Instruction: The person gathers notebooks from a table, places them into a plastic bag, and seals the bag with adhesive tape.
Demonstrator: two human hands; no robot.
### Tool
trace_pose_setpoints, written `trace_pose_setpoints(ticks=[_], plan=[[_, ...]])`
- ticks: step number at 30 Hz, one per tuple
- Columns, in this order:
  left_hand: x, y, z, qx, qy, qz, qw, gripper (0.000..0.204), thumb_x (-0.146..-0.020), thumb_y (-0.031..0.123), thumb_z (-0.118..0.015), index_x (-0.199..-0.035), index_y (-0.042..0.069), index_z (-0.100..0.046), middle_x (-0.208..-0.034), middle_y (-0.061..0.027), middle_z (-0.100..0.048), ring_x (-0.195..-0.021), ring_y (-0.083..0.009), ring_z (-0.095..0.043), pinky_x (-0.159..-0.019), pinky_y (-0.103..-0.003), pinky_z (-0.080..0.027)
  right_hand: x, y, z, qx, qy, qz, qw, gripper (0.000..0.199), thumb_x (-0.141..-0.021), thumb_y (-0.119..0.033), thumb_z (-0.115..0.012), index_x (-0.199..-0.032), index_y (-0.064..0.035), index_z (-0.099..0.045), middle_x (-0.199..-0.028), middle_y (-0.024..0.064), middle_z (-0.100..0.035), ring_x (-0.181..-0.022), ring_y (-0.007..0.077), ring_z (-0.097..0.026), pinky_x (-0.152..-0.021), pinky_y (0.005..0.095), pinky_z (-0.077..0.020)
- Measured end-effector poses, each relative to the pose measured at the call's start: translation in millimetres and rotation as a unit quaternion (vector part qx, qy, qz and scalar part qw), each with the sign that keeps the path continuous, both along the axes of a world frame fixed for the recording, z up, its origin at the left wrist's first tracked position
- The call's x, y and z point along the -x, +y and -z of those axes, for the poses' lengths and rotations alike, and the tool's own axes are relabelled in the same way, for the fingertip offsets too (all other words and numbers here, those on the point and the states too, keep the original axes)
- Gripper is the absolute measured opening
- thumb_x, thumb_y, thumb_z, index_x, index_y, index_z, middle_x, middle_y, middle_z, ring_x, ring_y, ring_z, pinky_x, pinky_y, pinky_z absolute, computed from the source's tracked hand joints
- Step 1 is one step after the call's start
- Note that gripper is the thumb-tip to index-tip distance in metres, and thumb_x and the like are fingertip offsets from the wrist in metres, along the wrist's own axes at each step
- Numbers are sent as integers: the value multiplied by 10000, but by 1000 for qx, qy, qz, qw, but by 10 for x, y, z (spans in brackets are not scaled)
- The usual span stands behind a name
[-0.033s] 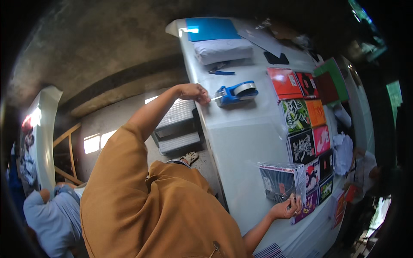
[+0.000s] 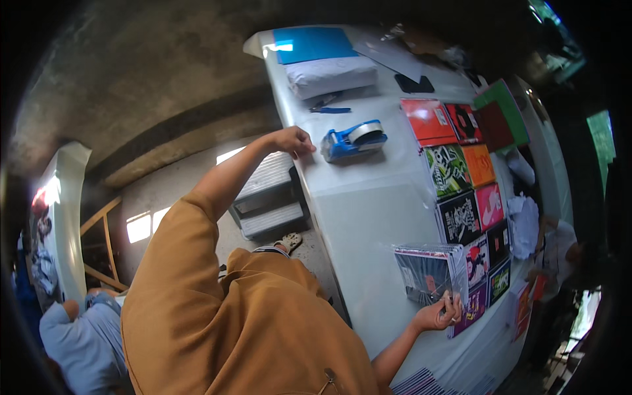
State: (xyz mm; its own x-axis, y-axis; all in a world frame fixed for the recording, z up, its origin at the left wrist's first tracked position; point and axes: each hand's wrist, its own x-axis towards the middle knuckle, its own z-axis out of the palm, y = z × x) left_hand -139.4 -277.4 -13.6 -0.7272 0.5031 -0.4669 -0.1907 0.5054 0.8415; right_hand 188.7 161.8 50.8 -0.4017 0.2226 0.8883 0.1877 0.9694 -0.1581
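Note:
My left hand [image 2: 294,141] is at the table's left edge, fingertips pinched together beside a blue tape dispenser [image 2: 354,141] with a roll of clear tape. A piece of tape seems to be in those fingers, but it barely shows. My right hand [image 2: 440,313] is closed at the near right corner of a stack of notebooks [image 2: 421,273] wrapped in clear plastic. Its fingers pinch the loose plastic at that corner. The dark top cover shows through the shiny wrapping.
Rows of colourful notebooks [image 2: 454,171] lie along the table's right side. Farther off are blue-handled pliers [image 2: 330,110], a white wrapped bundle [image 2: 332,76], a blue sheet [image 2: 313,45] and a dark phone-like slab [image 2: 415,83]. A stepped stool [image 2: 270,222] stands left of the table. Other people are at both sides.
The white strip stretched between my left fingers and the tape dispenser no longer spans the gap. My left hand is slightly off the dispenser. My right hand stays at the wrapped stack.

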Motion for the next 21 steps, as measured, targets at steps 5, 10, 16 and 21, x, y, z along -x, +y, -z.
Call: trace_pose_setpoints(ticks=[5,10,16,21], plan=[[-159,1341,-1141,-149,264,-264,916,265,-831,288,-655,-733,43,-650,-619,-42,-613,-497,-85,-545,-439,-237,-418,-117,40,128,41,31,19,999,130,-743,12,-690,-798,-105,-670,-980,58,-641,-994,249,-531,-883,382,-416],[-2144,2646,-1767,-416,-81,-38,905,328,-807,252,-705,-586,47,-576,-518,-22,-562,-393,-42,-468,-352,-189,-338,206,-107,119,76,25,-45,996,189,-722,17,-669,-793,-158,-660,-992,6,-646,-990,207,-531,-879,345,-387],[-2419,3195,-782,-175,-73,3,982,457,-744,399,-746,-538,59,-521,-504,-17,-528,-416,-58,-472,-375,-210,-362,35,-77,73,82,23,-11,996,255,-690,-27,-702,-876,-197,-662,-1001,-41,-632,-959,184,-527,-839,317,-366],[-2130,3187,-146,-58,87,-19,994,537,-728,471,-738,-472,79,-476,-454,-11,-488,-412,-71,-411,-393,-262,-331,5,-231,-352,131,-196,6,972,516,-676,-79,-688,-1164,-228,-609,-1170,-14,-534,-1001,223,-469,-854,364,-354]])
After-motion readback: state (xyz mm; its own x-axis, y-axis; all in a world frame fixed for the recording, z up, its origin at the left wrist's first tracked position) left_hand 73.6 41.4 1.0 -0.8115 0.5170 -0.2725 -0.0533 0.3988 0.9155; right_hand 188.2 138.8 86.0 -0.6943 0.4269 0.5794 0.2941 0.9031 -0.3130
